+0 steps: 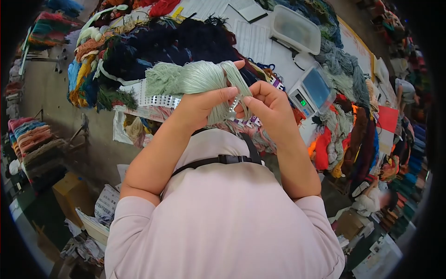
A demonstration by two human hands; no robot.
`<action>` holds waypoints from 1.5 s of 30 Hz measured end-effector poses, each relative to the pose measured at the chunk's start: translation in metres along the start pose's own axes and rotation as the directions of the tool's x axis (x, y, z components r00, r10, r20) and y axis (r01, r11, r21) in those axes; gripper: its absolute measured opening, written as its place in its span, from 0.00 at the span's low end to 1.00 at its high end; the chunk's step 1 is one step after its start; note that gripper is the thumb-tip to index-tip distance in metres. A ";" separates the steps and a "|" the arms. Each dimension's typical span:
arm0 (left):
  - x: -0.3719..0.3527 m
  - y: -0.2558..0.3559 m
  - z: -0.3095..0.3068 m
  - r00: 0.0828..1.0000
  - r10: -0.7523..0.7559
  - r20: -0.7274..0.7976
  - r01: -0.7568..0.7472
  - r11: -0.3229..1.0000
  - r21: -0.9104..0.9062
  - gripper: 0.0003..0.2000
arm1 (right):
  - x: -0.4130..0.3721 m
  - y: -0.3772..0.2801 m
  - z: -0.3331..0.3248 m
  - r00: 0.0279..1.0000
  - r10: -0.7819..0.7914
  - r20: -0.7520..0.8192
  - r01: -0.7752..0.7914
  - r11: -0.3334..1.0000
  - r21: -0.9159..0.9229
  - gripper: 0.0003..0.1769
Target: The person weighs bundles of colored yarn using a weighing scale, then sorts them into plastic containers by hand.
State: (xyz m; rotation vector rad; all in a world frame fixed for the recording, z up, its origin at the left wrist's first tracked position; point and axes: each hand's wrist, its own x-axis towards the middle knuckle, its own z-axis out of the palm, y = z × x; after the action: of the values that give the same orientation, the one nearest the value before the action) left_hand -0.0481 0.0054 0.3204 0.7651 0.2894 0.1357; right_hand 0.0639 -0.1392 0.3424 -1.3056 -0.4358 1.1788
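Note:
A glossy pale green hank of yarn (203,78) is held up in front of my chest. My left hand (209,102) is closed round its lower part, with the thumb lying across the strands. At the hank's right end, my right hand (268,101) pinches a looped bundle of the strands between thumb and fingers. Just left of the hank lies a fluffier pale green bundle of yarn (162,79). Under it is a white card with rows of dark dots (163,101). Some fingertips are hidden behind the strands.
A large dark navy yarn heap (172,44) covers the table behind my hands. A digital scale (310,90) and a clear plastic bin (295,30) stand to the right. Coloured hanks (332,144) crowd the right side. Another person (370,202) is at the lower right.

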 end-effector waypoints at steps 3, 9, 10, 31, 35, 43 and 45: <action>0.000 -0.001 -0.003 1.000 0.005 0.015 -0.006 1.000 0.005 0.27 | -0.002 -0.002 0.003 1.000 0.023 0.009 -0.023 1.000 0.015 0.05; 0.000 0.001 -0.006 1.000 -0.002 0.027 0.003 1.000 -0.023 0.27 | -0.002 -0.003 0.006 0.999 0.031 0.015 -0.032 0.994 0.103 0.05; 0.000 0.000 -0.007 0.999 0.003 0.042 -0.003 1.000 -0.004 0.28 | -0.001 -0.004 0.008 0.999 0.045 0.010 -0.046 0.992 0.117 0.05; 0.001 0.006 0.003 0.998 0.024 0.060 -0.021 0.998 -0.058 0.34 | 0.000 0.002 0.007 1.000 -0.013 0.002 0.012 0.967 0.254 0.04; 0.001 0.007 0.000 0.998 0.024 0.066 -0.027 0.998 0.049 0.35 | 0.001 0.005 0.006 1.000 -0.021 0.007 0.018 0.970 0.244 0.07; 0.004 0.007 -0.002 0.998 0.059 0.009 -0.059 0.977 0.206 0.31 | 0.004 0.016 0.006 0.996 -0.076 -0.048 0.084 0.978 0.191 0.08; 0.005 0.008 -0.005 0.998 0.057 0.024 -0.061 0.974 0.217 0.31 | 0.005 0.014 0.005 0.980 -0.151 -0.130 0.159 0.986 0.050 0.06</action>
State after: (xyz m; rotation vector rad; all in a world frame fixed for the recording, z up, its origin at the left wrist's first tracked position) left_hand -0.0446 0.0153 0.3215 0.9929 0.2671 0.1546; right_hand 0.0566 -0.1346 0.3298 -1.2625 -0.3998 0.9671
